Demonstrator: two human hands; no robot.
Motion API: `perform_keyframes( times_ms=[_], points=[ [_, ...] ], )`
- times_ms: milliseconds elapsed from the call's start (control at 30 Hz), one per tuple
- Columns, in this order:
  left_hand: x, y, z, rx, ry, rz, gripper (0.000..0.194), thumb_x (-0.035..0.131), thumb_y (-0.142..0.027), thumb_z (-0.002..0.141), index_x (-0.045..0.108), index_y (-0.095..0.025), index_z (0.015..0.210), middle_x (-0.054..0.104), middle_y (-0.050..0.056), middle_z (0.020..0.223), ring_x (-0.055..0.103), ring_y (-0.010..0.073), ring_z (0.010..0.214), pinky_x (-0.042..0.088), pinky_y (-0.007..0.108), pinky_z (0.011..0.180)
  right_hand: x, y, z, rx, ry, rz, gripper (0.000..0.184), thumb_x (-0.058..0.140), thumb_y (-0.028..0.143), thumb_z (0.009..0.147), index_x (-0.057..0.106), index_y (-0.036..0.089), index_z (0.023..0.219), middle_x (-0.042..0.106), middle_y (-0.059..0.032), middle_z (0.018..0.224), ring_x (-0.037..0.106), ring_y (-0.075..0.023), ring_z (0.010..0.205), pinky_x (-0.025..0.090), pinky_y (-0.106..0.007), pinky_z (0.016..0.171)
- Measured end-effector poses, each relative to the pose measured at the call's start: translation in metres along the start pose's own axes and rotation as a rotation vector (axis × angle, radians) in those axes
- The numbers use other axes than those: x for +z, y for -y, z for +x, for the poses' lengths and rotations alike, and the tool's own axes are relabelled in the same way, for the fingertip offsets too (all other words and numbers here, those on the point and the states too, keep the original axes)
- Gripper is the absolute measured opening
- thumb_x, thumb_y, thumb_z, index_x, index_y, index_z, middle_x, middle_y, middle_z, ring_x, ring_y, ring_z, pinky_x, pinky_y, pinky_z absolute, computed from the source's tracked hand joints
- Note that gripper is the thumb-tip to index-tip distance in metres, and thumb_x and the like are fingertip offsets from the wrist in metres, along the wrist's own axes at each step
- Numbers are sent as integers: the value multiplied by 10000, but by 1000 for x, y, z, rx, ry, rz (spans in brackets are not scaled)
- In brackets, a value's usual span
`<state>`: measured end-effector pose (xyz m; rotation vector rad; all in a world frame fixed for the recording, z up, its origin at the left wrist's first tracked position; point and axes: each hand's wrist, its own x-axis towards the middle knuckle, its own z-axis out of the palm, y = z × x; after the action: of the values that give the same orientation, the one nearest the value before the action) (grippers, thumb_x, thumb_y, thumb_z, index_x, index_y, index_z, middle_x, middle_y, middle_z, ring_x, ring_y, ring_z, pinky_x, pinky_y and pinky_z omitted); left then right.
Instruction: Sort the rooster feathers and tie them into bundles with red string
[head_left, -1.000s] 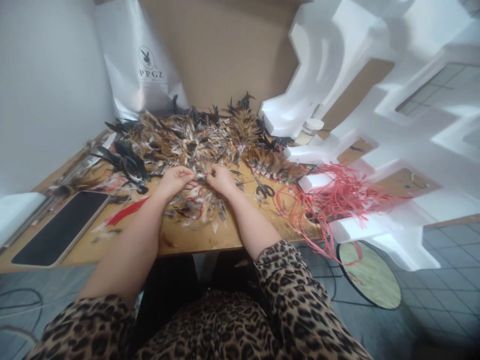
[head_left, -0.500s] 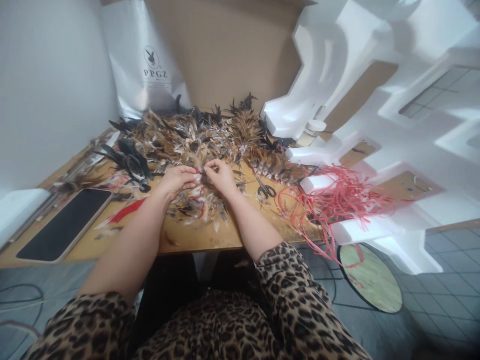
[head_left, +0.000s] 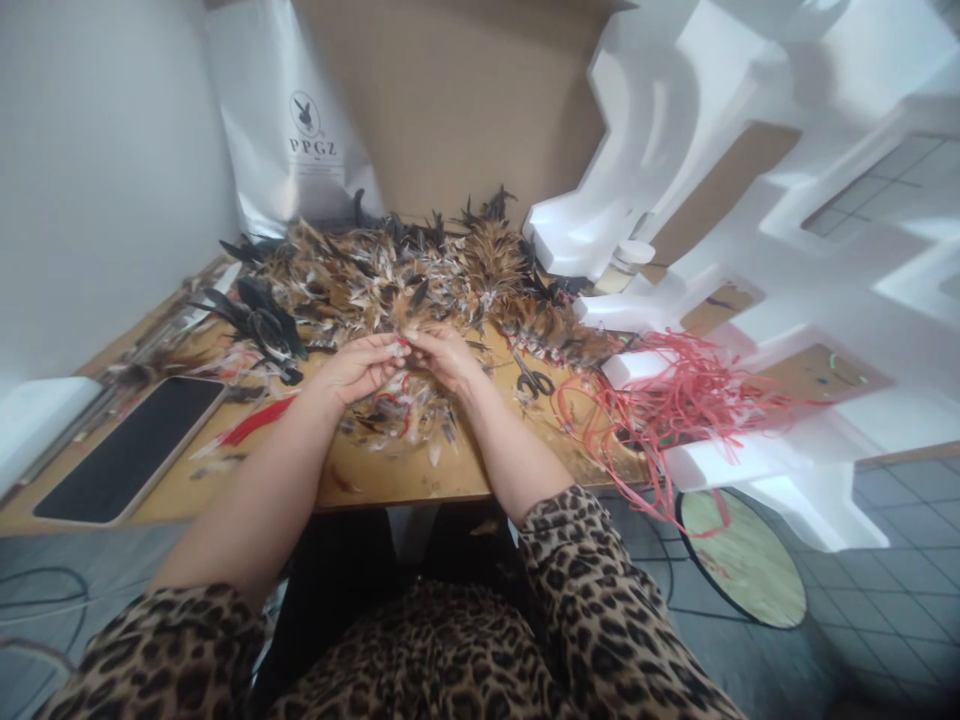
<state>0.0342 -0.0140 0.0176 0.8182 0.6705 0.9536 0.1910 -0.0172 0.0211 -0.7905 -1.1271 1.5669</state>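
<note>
My left hand [head_left: 366, 366] and my right hand [head_left: 442, 357] meet over the near part of the table, fingertips almost touching. Both are closed in a pinch at the base of a small brown feather bundle [head_left: 405, 310], whose tips fan away from me. A bit of red shows between the fingertips; its exact form is hidden. Below the hands lie loose feathers [head_left: 431, 435] with a thin red strand among them. Just beyond the bundle spreads a heap of brown and black feathers [head_left: 315, 270].
Scissors [head_left: 534, 378] lie right of my hands, near a tangle of pink-red ribbon strips [head_left: 690, 390] hanging over white foam pieces [head_left: 697, 465]. On the left are a phone [head_left: 131, 450], red strips [head_left: 259, 420] and dark feathers [head_left: 259, 318]. A silvery bag [head_left: 274, 150] stands behind.
My right hand has turned and its fingers have come closer to the left fingertips. A dark feather now shows upright at the bundle. The surrounding things have not moved.
</note>
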Motion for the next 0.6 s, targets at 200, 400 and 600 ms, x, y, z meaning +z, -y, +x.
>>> perform_keyframes(
  times_ms=[200, 400, 600],
  points=[
    [0, 6, 5, 103, -130, 274, 301, 773, -224, 584, 678, -113, 846, 680, 54, 722, 630, 106, 624, 489, 184, 562, 2, -1, 1, -99, -180, -189, 334, 714, 420, 578, 530, 141, 578, 465, 63, 456, 356, -36, 419, 258, -188, 431],
    [-3, 10, 9, 206, -218, 383, 304, 810, -252, 498, 660, -109, 721, 623, 2, 581, 522, 54, 468, 397, 156, 453, -1, -5, 4, -120, -232, -337, 241, 654, 358, 619, 568, 133, 599, 468, 63, 447, 367, -43, 429, 276, -193, 457],
    [-5, 5, 3, 75, -33, 96, 270, 807, -153, 490, 665, -108, 715, 647, 28, 640, 586, 74, 565, 466, 173, 562, 1, 2, -1, 30, 67, 49, 273, 718, 318, 554, 512, 139, 561, 440, 65, 470, 347, -28, 447, 281, -182, 464]
  ],
)
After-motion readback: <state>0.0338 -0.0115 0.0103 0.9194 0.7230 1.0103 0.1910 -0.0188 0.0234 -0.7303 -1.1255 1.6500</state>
